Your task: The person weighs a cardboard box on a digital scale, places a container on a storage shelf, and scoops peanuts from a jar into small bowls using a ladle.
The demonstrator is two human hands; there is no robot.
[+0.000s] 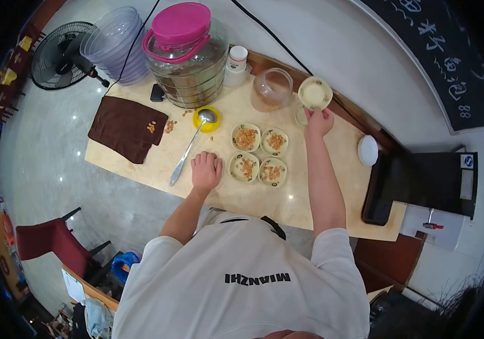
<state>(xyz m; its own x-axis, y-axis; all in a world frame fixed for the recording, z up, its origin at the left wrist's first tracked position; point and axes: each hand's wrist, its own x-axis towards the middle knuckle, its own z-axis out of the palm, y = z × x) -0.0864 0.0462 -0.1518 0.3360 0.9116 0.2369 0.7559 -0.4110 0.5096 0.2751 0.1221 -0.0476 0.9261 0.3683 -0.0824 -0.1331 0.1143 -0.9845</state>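
My right hand pinches the near rim of a small cream bowl, raised at the back of the table. Partly hidden under it, another small bowl stands on the tabletop. My left hand lies palm down on the table with nothing in it, between a long metal spoon and a group of patterned bowls. Bits of orange-brown food sit in each bowl of that group. The spoon's head rests on a yellow dish.
A large glass jar with a pink lid stands at the back left, near stacked clear tubs. A brown cloth lies left, a clear jar behind the bowls. A white lid and black tray are right.
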